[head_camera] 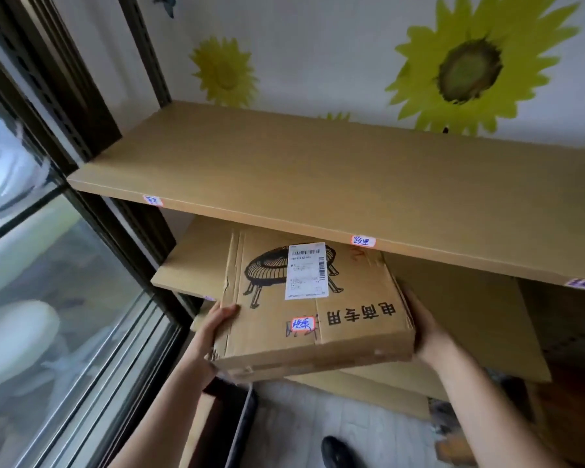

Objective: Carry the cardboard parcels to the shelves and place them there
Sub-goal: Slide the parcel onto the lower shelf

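Note:
A flat cardboard parcel (304, 305) with a printed chair drawing, a white shipping label and a small red-edged sticker is held level between both hands. My left hand (217, 324) grips its left edge and my right hand (426, 327) grips its right edge. The parcel's far end reaches in under the upper shelf board (318, 170), above the second shelf board (190, 268). Whether the far end rests on that board is hidden.
The upper board carries small handwritten stickers (363, 241) along its front edge. Dark metal uprights (142, 45) frame the shelves, and a window (48, 265) lies to the left. More boards sit lower right (470, 319). A dark shoe (338, 452) stands on the floor.

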